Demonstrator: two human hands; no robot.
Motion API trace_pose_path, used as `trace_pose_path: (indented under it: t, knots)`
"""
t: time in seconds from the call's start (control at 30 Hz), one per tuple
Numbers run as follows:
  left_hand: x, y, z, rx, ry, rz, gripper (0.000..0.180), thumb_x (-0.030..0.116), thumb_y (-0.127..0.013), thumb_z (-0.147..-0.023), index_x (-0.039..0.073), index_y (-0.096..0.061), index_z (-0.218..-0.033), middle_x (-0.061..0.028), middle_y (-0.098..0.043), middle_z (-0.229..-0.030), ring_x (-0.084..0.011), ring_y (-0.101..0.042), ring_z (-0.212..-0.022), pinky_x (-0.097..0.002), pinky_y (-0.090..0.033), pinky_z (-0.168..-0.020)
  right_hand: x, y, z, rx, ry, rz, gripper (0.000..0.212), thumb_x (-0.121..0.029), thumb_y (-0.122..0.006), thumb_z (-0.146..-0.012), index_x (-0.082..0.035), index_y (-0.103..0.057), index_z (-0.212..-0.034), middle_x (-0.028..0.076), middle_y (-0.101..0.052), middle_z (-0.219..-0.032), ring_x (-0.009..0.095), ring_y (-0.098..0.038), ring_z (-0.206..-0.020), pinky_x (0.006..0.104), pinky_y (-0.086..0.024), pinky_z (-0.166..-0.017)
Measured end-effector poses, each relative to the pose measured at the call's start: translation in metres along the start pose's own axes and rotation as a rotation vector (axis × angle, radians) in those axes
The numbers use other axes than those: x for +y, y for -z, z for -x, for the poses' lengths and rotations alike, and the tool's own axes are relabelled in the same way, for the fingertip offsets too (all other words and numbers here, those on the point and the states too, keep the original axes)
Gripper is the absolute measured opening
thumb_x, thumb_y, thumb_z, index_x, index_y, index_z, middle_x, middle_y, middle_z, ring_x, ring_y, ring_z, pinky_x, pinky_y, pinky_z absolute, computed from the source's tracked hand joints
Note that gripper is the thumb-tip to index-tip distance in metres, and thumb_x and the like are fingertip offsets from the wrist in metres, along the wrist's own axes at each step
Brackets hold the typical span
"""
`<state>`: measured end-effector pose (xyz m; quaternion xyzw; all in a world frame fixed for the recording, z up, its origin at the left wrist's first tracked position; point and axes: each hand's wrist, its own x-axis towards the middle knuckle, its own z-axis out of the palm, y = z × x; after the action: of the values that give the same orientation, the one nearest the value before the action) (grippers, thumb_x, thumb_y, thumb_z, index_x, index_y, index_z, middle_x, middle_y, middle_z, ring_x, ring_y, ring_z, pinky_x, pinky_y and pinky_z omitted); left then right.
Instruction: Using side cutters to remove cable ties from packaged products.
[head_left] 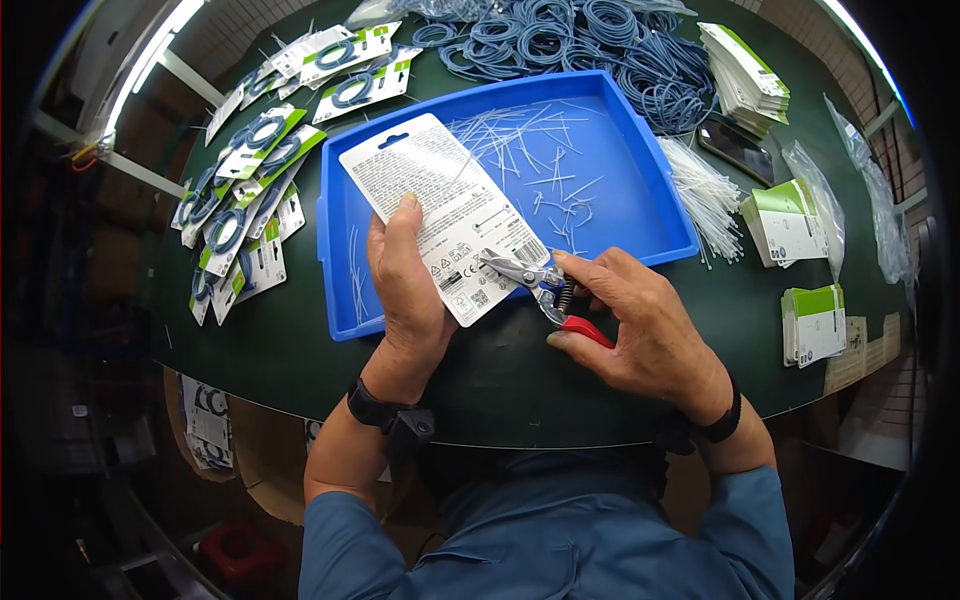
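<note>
My left hand (pixel 405 275) grips a white printed backing card (pixel 435 200) by its left edge, thumb on the printed face. The card is tilted over the near left part of a blue tray (pixel 330 240), a hang slot at its far end. In my right hand (pixel 645 320) is a pair of spring-loaded snips (pixel 545 290) with red handles. The blades lie against the near right part of the card; whether they close on anything I cannot tell. Several cut zip tie pieces (pixel 515 135) lie in the tray. The card's other side is hidden.
Carded blue cable coils (pixel 225 230) pile up at the left. Loose blue cable coils (pixel 590 45) heap behind the tray. White zip ties (pixel 700 195), a phone (pixel 737 150) and stacks of cards (pixel 790 225) sit at the right. Below the table's left edge stands a cardboard box (pixel 275 475).
</note>
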<state>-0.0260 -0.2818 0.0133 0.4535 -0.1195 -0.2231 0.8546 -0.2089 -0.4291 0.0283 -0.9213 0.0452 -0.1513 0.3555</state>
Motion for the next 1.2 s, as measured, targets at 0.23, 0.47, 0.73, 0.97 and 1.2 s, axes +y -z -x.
trace_pose_path:
  t: [0.23,0.47,0.73,0.97,1.2]
  knots:
    - [-0.002,0.0,0.005,0.036,-0.022,-0.002,0.038,0.021,-0.047,-0.106,-0.002,-0.05,-0.136,-0.0175,-0.068,-0.119,-0.0238,-0.074,-0.101,-0.0344,-0.063,-0.088,-0.003,-0.003,-0.001,0.012,0.013,-0.009,0.068,-0.013,-0.088,-0.079,-0.003,-0.062,-0.141,0.012,-0.061,-0.091,0.025,-0.061,-0.077,0.0359,-0.051,-0.07]
    - [-0.007,-0.001,0.005,0.061,-0.019,-0.051,0.04,0.024,-0.048,-0.108,-0.002,-0.048,-0.139,-0.0162,-0.067,-0.121,-0.0219,-0.073,-0.101,-0.0325,-0.061,-0.087,-0.002,-0.006,0.005,0.012,-0.028,-0.026,0.066,-0.012,-0.088,-0.079,-0.001,-0.063,-0.139,0.012,-0.06,-0.087,0.023,-0.059,-0.071,0.0361,-0.05,-0.066]
    - [-0.015,-0.008,0.014,-0.095,-0.135,-0.119,0.046,0.035,-0.046,-0.114,-0.002,-0.047,-0.141,-0.0148,-0.065,-0.125,-0.0175,-0.068,-0.109,-0.03,-0.056,-0.094,-0.004,-0.009,-0.001,0.104,0.001,-0.17,0.068,-0.013,-0.088,-0.078,-0.001,-0.062,-0.14,0.011,-0.061,-0.089,0.022,-0.058,-0.071,0.034,-0.051,-0.067]
    - [-0.022,-0.011,0.02,-0.151,-0.123,-0.127,0.047,0.036,-0.044,-0.115,-0.003,-0.046,-0.142,-0.0146,-0.064,-0.127,-0.0164,-0.066,-0.111,-0.0303,-0.055,-0.096,-0.008,-0.009,-0.005,0.111,0.044,-0.15,0.069,-0.013,-0.089,-0.078,-0.002,-0.061,-0.141,0.012,-0.062,-0.091,0.023,-0.06,-0.074,0.0336,-0.052,-0.068]
    - [-0.026,-0.013,0.022,-0.129,-0.123,-0.183,0.046,0.034,-0.042,-0.115,-0.003,-0.045,-0.142,-0.0146,-0.064,-0.126,-0.0152,-0.065,-0.11,-0.03,-0.054,-0.096,-0.008,-0.014,-0.002,0.12,0.068,-0.025,0.069,-0.015,-0.088,-0.079,-0.001,-0.06,-0.141,0.014,-0.061,-0.093,0.027,-0.062,-0.076,0.0373,-0.052,-0.069]
